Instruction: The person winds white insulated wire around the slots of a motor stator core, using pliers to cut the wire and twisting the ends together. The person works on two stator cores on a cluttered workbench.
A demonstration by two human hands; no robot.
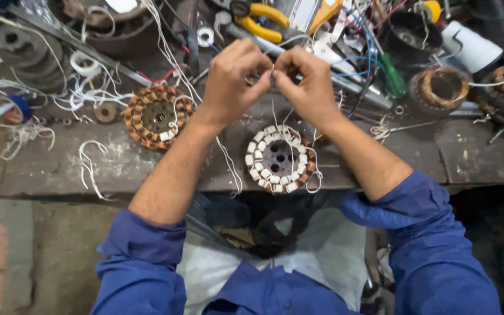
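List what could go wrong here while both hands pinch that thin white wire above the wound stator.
1. The white wire pinched between left hand and right hand looks thin; a hard pull might snap it.
2. The stator sits near the bench edge; a tug could drag it off.
3. Loose wires nearby could tangle in.

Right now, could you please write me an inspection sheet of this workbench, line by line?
Surface: grey workbench, worn and stained.
Job's things: wound stator with white insulation at the front edge; thin white wire rises from it to the fingers.
Clutter: second stator with copper windings, yellow-handled pliers, green screwdriver, more coils at right.
Hands: left hand and right hand pinch the wire together above the stator.
Cables: loose white wire offcuts, blue leads.
Surroundings: blue sleeves; concrete floor.
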